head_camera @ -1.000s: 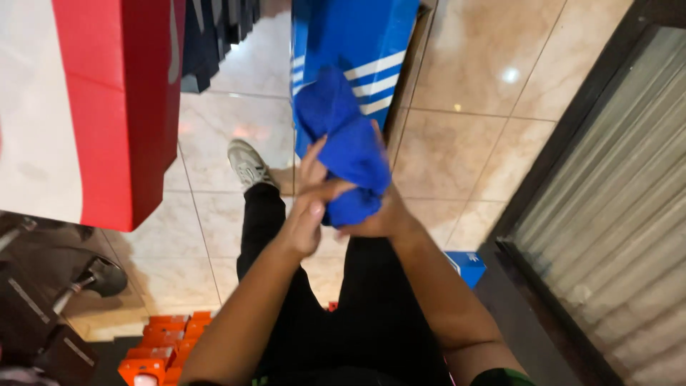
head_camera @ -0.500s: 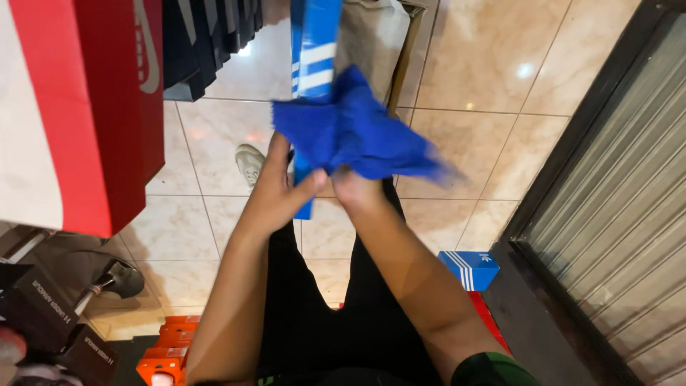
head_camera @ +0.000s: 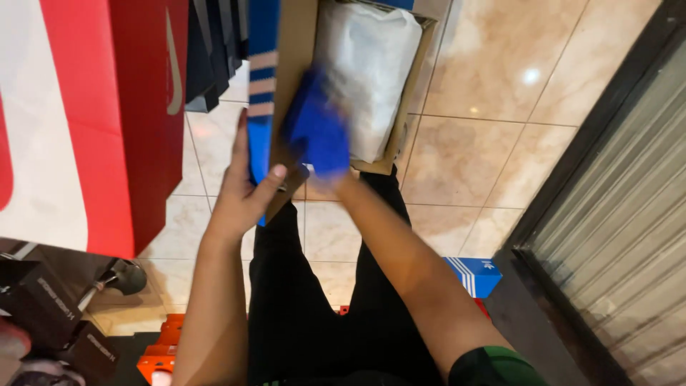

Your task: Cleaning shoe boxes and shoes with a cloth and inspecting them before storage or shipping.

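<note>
Tiled floor, left grip (head_camera: 239, 196) clasping shoebox (head_camera: 286, 93) — upright

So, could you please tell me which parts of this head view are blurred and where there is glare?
In the head view, the blue cloth in the right hand is smeared by motion blur; the left hand on the blue striped box is fairly sharp. A small bright glare spot sits on the glossy floor tile, and the white paper in the box looks slightly washed out.

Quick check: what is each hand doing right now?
Left hand: closed on the blue shoe box edge.
Right hand: mostly hidden, holding the blue cloth.
</note>
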